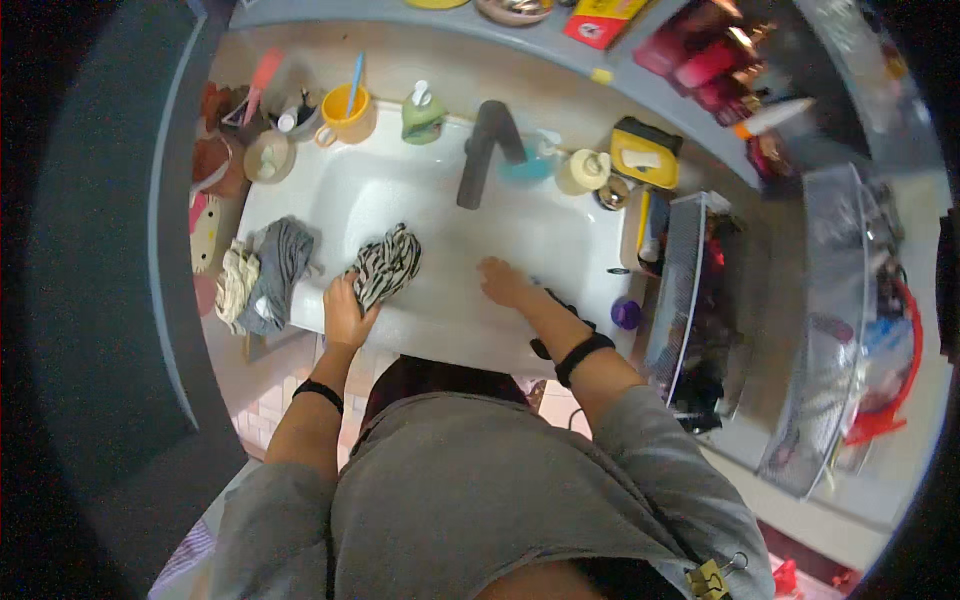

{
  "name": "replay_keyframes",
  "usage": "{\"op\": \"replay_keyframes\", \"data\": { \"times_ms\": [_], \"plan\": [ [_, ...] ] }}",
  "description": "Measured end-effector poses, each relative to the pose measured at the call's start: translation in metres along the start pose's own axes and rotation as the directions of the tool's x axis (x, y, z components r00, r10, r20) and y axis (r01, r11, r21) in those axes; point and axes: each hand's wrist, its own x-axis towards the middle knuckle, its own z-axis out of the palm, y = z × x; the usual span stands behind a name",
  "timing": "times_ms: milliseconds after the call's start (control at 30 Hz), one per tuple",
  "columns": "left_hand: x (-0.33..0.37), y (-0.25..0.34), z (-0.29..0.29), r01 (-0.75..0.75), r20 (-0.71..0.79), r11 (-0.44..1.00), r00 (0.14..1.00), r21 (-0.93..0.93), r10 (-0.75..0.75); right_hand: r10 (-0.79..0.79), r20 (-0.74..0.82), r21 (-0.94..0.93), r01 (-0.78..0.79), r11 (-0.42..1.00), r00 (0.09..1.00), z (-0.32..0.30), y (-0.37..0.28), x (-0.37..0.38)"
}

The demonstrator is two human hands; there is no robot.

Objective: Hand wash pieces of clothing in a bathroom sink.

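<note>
Black-and-white zebra-striped cloth [385,266] bunched in my left hand [345,312]. White ceramic basin [450,215] under it; dark grey tap [484,150] above. Grey ribbed cloth [278,270] and a cream one [236,285] on the basin's left rim. Yellow mug [347,115] with a light blue toothbrush [355,80]. Pale green soap pump bottle [423,115]. Yellow box [645,152] with a black edge. Small purple cap [626,313]. Black bands on both my wrists; my sleeves are grey.
</note>
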Motion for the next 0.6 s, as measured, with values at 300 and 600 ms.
{"op": "replay_keyframes", "data": {
  "times_ms": [300,600],
  "plan": [
    [0.001,-0.011,0.001,0.036,0.003,0.998,0.999,0.055,-0.037,-0.172,-0.271,-0.127,0.142,0.982,0.947,0.002,-0.041,0.114],
    [-0.001,-0.017,0.005,0.06,0.008,0.996,0.998,0.059,-0.061,-0.075,-0.248,-0.128,0.044,0.991,0.966,-0.011,-0.053,0.088]
  ]
}}
